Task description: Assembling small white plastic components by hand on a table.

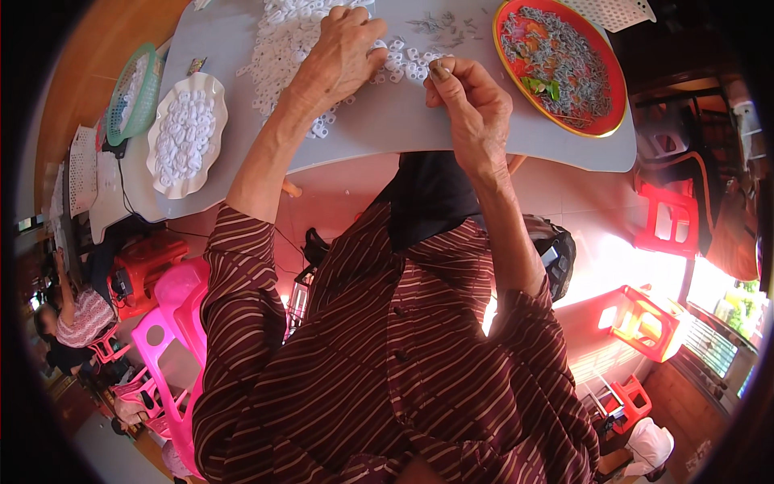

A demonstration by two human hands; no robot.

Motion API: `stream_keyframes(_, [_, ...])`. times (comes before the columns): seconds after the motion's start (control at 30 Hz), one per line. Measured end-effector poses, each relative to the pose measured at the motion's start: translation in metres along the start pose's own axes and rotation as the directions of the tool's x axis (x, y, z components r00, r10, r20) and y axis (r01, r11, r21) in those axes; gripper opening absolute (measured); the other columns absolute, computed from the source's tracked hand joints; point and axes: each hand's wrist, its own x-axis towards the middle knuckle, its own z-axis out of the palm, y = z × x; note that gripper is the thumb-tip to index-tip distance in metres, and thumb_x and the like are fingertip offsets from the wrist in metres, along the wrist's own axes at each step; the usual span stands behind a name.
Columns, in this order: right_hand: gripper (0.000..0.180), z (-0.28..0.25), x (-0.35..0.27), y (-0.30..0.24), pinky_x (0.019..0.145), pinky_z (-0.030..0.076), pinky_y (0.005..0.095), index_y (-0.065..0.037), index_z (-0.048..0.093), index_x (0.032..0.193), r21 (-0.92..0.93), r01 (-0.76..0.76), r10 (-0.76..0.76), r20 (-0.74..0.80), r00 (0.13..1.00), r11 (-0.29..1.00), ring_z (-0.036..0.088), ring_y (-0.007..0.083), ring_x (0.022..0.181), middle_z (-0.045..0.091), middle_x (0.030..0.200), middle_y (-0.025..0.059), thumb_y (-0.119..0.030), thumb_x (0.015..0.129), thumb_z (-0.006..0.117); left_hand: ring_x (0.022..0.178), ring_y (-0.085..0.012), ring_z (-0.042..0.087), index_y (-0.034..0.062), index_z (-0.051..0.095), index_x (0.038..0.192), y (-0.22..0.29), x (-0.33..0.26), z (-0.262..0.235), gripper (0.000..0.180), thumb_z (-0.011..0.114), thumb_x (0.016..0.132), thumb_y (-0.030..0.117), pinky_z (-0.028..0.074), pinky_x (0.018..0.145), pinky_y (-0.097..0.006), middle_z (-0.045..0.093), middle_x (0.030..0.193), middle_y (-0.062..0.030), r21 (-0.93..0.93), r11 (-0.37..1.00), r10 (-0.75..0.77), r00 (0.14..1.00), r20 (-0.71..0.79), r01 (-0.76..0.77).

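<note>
My left hand (345,58) is over the pile of small white plastic pieces (282,60), which look like cable clips. Its fingers curl downward and the back of the hand hides their tips. To its right, my right hand (474,105) is closed, thumb pressed against the bent forefinger. Whatever that pinch holds is too small to make out. A loose group of the white pieces (397,66) lies between the two hands. Beyond them, thin grey nails (439,28) are scattered on the grey table (375,121).
A red round tray (617,113) full of grey nails stands at the right, with a green scrap in it. At the left are a scalloped white dish (216,133) of white pieces and a green basket (149,101). Pink and red plastic stools (665,222) stand around.
</note>
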Motion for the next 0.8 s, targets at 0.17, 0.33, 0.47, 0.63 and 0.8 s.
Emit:
stream_keyframes(0.17, [0.016,0.0,0.001,-0.001,0.064,0.043,0.0188,0.004,0.059,0.096,-0.041,0.007,-0.007,0.004,1.0,0.999,0.052,0.0067,0.068,0.061,0.079,0.0036,-0.01,0.089,0.059,0.089,-0.0311,0.048,0.0033,0.057,0.091,0.001,0.003,-0.003,0.016,0.062,0.075,0.003,0.04,0.081,-0.039,0.052,0.083,-0.0117,-0.094,0.995,0.039,0.999,0.037,-0.036])
stream_keyframes(0.33, [0.016,0.001,0.0,-0.001,0.063,0.043,0.0187,0.004,0.059,0.096,-0.05,-0.002,0.002,0.004,1.0,0.999,0.052,0.0065,0.068,0.061,0.079,0.0036,-0.01,0.089,0.059,0.084,-0.0309,0.049,0.0034,0.058,0.089,-0.018,0.003,-0.003,0.01,0.057,0.08,0.007,0.041,0.079,-0.038,0.051,0.079,-0.0115,-0.15,0.988,0.029,0.992,-0.122,-0.047])
stream_keyframes(0.47, [0.016,-0.002,0.001,-0.001,0.063,0.043,0.0186,0.004,0.059,0.096,-0.064,0.009,-0.009,0.006,1.0,0.998,0.052,0.0063,0.068,0.061,0.079,0.0036,-0.011,0.089,0.059,0.086,-0.0313,0.05,0.0046,0.06,0.091,-0.019,0.004,-0.012,0.011,0.056,0.082,0.01,0.041,0.081,-0.038,0.052,0.081,-0.012,0.032,0.999,0.032,0.999,0.037,-0.033])
stream_keyframes(0.63, [0.015,0.001,0.001,-0.001,0.062,0.043,0.0187,0.003,0.06,0.095,-0.061,0.011,-0.01,0.016,1.0,0.998,0.051,0.0065,0.067,0.061,0.079,0.0034,-0.01,0.089,0.059,0.091,-0.0304,0.048,0.0059,0.061,0.094,-0.011,-0.002,-0.008,0.016,0.062,0.078,0.007,0.041,0.083,-0.037,0.052,0.089,-0.0116,0.059,0.997,0.051,0.998,0.032,-0.053])
stream_keyframes(0.8, [0.015,0.001,0.001,-0.001,0.063,0.043,0.0188,0.003,0.06,0.095,-0.06,-0.004,0.005,0.016,1.0,0.998,0.051,0.0067,0.067,0.06,0.079,0.0033,-0.01,0.089,0.059,0.097,-0.0289,0.046,0.0049,0.059,0.094,-0.011,-0.001,-0.006,0.02,0.064,0.074,0.005,0.041,0.084,-0.037,0.05,0.094,-0.0096,0.021,1.0,0.018,0.996,0.083,-0.02])
